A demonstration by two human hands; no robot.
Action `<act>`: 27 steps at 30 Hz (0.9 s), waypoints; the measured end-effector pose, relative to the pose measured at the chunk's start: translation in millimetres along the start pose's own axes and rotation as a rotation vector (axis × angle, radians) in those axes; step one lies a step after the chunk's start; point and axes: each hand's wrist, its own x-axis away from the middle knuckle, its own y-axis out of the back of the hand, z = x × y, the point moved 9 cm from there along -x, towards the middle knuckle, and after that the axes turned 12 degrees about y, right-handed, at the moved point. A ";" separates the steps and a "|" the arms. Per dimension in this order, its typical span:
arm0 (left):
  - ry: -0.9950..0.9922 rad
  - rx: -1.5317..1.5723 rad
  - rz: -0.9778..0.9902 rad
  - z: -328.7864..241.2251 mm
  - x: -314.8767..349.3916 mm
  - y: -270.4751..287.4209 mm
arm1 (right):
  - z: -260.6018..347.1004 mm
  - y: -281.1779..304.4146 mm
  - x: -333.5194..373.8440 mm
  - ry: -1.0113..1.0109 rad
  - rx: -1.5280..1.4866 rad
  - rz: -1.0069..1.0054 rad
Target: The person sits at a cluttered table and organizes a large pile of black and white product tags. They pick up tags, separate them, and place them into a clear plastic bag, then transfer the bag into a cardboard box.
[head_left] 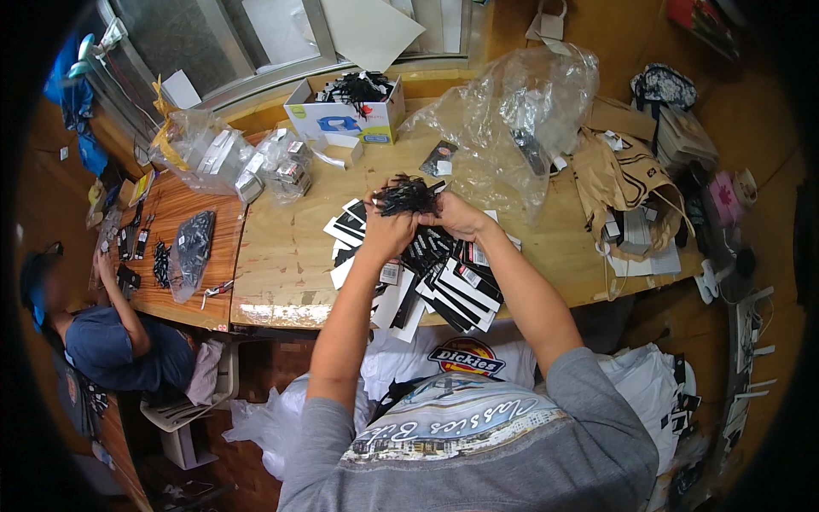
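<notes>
Between my two hands, above the table, is a bundle of thin black strings (408, 194), its loose ends sticking up in a tuft. My left hand (391, 233) is closed round its near left side. My right hand (461, 217) grips it from the right, the fingers partly hidden by the strings. Under and around my hands spreads a pile of black and white hang tags (461, 290), several with printed labels. Some black strings lie among these tags, below my wrists.
Behind the pile stands a white box (368, 125) of black strings. Clear plastic bags (533, 102) lie back right, beside a tan paper bag (627, 171). Bagged small boxes (223, 159) sit back left. At far left, another person (128, 346) sits working at the wood-grain table (223, 247).
</notes>
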 end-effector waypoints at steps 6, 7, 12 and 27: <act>-0.064 -0.060 0.689 -3.1 -17.0 -15.1 | -10.0 0.1 3.2 0.023 -0.230 -0.050; -0.125 0.000 0.525 -0.2 -21.9 -20.0 | -12.5 2.6 2.8 0.033 -0.264 -0.083; 0.034 0.321 0.728 -2.7 -39.9 -26.4 | -13.4 -5.4 -1.6 0.081 -0.216 -0.058; 0.656 1.629 0.783 46.3 12.4 -59.0 | -15.1 -8.9 -8.1 -0.038 -0.067 -0.042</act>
